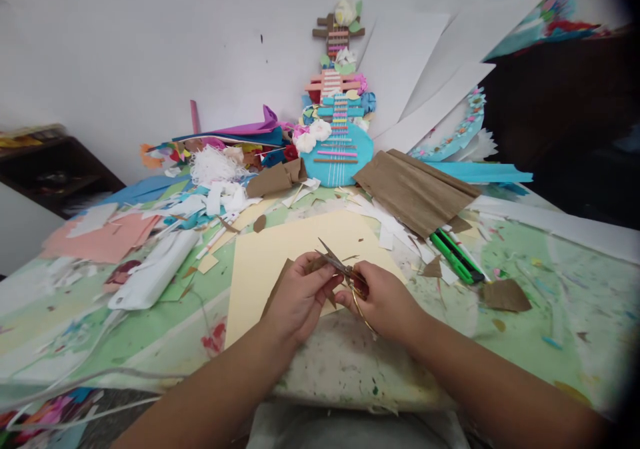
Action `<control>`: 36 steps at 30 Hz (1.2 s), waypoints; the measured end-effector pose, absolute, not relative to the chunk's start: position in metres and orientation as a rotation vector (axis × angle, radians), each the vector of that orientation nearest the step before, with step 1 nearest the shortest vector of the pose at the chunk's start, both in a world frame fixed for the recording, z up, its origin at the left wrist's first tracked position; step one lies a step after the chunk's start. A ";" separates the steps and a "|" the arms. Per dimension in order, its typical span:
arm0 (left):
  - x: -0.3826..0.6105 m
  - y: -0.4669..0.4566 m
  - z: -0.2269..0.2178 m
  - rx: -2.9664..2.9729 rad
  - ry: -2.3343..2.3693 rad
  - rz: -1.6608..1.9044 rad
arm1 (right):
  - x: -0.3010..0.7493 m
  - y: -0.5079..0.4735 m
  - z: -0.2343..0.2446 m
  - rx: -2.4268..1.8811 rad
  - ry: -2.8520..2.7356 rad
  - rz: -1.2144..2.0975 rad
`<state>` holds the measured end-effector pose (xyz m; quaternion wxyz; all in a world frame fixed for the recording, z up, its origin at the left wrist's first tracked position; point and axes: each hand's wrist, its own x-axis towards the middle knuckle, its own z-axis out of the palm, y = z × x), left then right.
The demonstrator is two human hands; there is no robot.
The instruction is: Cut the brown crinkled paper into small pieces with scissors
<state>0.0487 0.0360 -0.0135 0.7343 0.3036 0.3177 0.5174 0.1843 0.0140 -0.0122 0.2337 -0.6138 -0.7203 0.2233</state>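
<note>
My right hand [385, 296] grips a pair of scissors [334, 258] with gold-coloured handles, their blades slightly apart and pointing up to the left. Close beside it, my left hand [300, 299] is closed on a piece of brown paper [276, 290]. The paper shows at both sides of the left hand; the fingers hide its middle, so I cannot tell whether the blades touch it. Both hands are over a cream sheet [310, 232] lying on the table, with small brown scraps on it.
To the right lie folded brown paper [417, 189] and a green box cutter [455, 256]. A white corded tool, perhaps a glue gun [155, 269], lies left. A blue paper guitar [340, 156] leans at the back wall. Paper scraps [227, 196] cover much of the table [540, 269].
</note>
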 end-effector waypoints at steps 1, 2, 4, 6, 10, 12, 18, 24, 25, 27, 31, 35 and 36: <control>0.049 0.036 -0.014 0.677 0.695 1.137 | 0.184 0.014 -0.012 -1.686 -1.980 0.620; 0.048 0.036 -0.014 0.684 0.693 1.138 | 0.184 0.014 -0.012 -1.684 -1.983 0.625; 0.048 0.036 -0.015 0.697 0.702 1.137 | 0.184 0.015 -0.012 -1.680 -1.993 0.626; 0.046 0.036 -0.015 0.716 0.717 1.126 | 0.184 0.015 -0.012 -1.678 -2.007 0.616; 0.042 0.036 -0.014 0.728 0.733 1.098 | 0.187 0.014 -0.012 -1.659 -2.025 0.616; 0.042 0.035 -0.012 0.709 0.750 1.103 | 0.188 0.013 -0.013 -1.637 -2.028 0.618; 0.042 0.035 -0.009 0.760 0.787 1.050 | 0.189 0.013 -0.014 -1.624 -2.027 0.655; 0.038 0.034 -0.008 0.813 0.785 0.960 | 0.190 0.013 -0.014 -1.654 -2.021 0.673; 0.037 0.034 -0.008 0.808 0.787 0.952 | 0.191 0.013 -0.014 -1.658 -2.024 0.659; 0.036 0.034 -0.007 0.796 0.803 0.948 | 0.192 0.012 -0.015 -1.674 -2.029 0.635; 0.036 0.035 -0.006 0.791 0.844 0.977 | 0.194 0.011 -0.015 -1.696 -2.029 0.617; 0.037 0.036 -0.008 0.789 0.883 1.036 | 0.195 0.011 -0.014 -1.705 -2.025 0.628; 0.037 0.036 -0.008 0.793 0.887 1.048 | 0.195 0.011 -0.013 -1.706 -2.022 0.637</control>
